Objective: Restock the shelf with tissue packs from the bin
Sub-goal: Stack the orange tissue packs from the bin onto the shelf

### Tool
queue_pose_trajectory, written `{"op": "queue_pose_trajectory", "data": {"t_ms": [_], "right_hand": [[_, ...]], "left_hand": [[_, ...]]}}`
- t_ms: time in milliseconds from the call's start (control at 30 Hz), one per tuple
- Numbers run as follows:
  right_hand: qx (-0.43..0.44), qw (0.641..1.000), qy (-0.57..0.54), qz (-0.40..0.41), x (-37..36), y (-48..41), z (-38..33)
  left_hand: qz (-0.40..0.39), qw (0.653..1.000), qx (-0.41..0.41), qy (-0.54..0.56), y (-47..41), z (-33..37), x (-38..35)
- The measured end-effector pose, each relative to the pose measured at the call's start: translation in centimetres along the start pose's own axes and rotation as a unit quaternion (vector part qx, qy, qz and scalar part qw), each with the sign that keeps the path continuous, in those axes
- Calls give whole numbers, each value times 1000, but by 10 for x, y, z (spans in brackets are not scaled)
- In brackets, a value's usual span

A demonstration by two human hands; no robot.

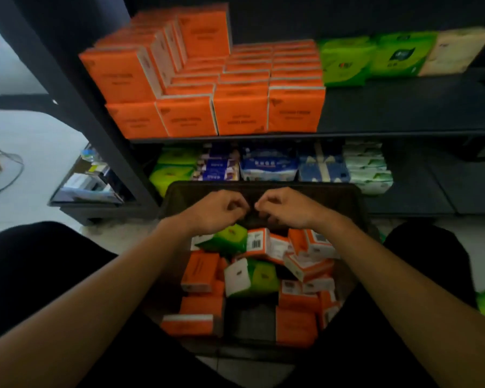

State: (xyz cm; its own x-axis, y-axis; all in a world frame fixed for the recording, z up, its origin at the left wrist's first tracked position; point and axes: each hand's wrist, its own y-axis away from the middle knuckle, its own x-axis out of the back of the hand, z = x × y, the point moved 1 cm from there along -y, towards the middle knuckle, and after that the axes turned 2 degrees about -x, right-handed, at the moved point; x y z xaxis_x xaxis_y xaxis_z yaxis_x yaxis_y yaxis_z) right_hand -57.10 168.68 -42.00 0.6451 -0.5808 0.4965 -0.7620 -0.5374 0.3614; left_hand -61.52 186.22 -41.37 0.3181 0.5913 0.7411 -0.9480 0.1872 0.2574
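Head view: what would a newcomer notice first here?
The block of orange tissue packs stacked on the left of the upper shelf dominates. Below, a dark bin between the person's knees holds a jumble of loose packs, orange and green. Left hand and right hand hover over its far end, fingers curled, holding nothing visible.

A single wide-angle camera rides on the person's head, looking forward and down. It sits close above the dark bin (263, 186), and the left hand (216, 211) and right hand (286, 208) reach in from the bottom corners. The black shelf (403, 107) faces the lens across the upper half. Pale floor (39, 152) shows at the left edge.
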Motion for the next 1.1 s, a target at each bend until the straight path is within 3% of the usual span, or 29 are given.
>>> {"op": "queue_pose_trajectory", "data": {"t_ms": [233,433,767,900,1000,1100], "right_hand": [[-63,996,21,-51,-49,3,48],[-107,989,18,-102,-83,6,81],[-174,967,129,-134,-95,13,135],[-239,964,104,-45,-84,12,156],[-271,958,17,91,-71,1,161],[-291,927,-31,236,-53,1,166]], "left_hand": [[-32,990,67,121,8,-30,-52],[-125,981,108,105,16,-49,-95],[-178,975,130,38,12,-75,-117],[-146,980,124,57,-12,-72,-129],[-150,984,88,45,-39,-61,-141],[-193,980,38,-17,-69,-47,-145]]}}
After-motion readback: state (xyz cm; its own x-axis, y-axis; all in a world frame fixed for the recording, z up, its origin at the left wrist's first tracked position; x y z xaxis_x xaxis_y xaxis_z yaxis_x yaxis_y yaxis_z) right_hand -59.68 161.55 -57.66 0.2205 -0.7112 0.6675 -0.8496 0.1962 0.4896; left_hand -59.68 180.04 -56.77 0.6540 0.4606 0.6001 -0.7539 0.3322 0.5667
